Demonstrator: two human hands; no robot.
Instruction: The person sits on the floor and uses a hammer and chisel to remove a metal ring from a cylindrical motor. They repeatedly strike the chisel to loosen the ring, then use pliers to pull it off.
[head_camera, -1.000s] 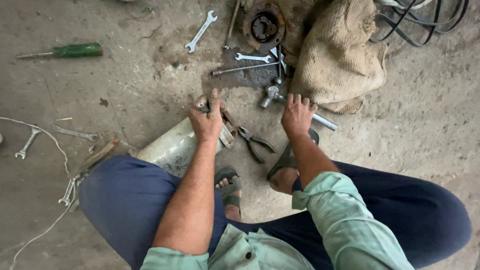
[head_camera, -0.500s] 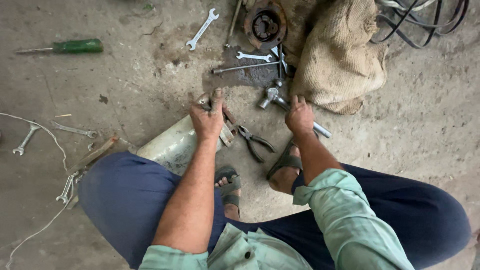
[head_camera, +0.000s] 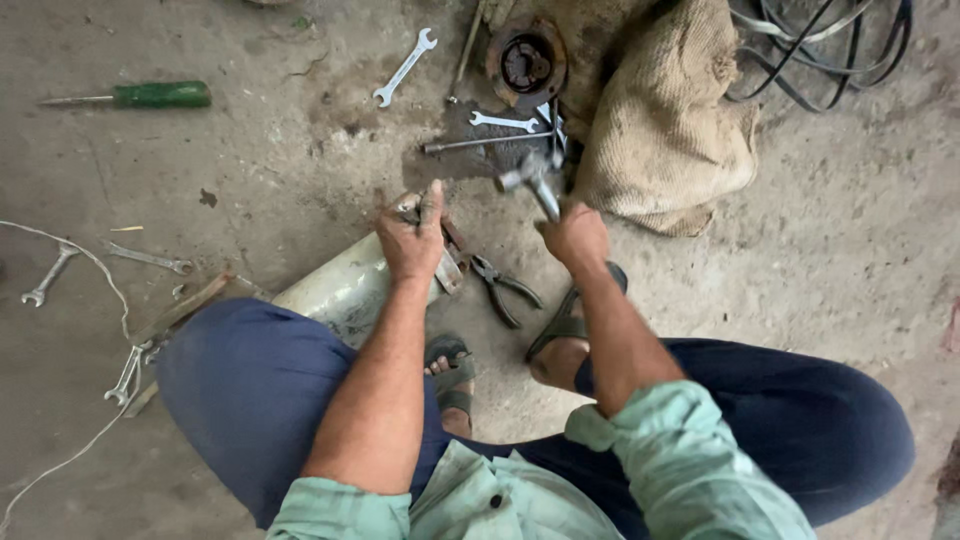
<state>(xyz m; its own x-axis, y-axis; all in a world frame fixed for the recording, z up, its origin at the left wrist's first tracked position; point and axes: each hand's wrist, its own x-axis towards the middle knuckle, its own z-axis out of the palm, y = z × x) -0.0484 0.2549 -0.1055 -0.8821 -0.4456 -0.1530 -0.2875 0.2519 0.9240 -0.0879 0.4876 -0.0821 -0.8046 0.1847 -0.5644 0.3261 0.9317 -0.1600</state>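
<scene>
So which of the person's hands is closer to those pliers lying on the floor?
Left. The left hand rests on the end of the pale cylinder, right beside the pliers. The right hand is raised above them, gripping a hammer.

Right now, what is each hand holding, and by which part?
Right hand grips a hammer by its handle; left hand holds a small metal part against the pale cylinder.

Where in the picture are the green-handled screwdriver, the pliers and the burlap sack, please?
green-handled screwdriver (head_camera: 160, 95): head view, on its green handle.
pliers (head_camera: 508, 288): head view, on the dark handles on the floor between the hands.
burlap sack (head_camera: 665, 130): head view, on the middle of its cloth.
</scene>
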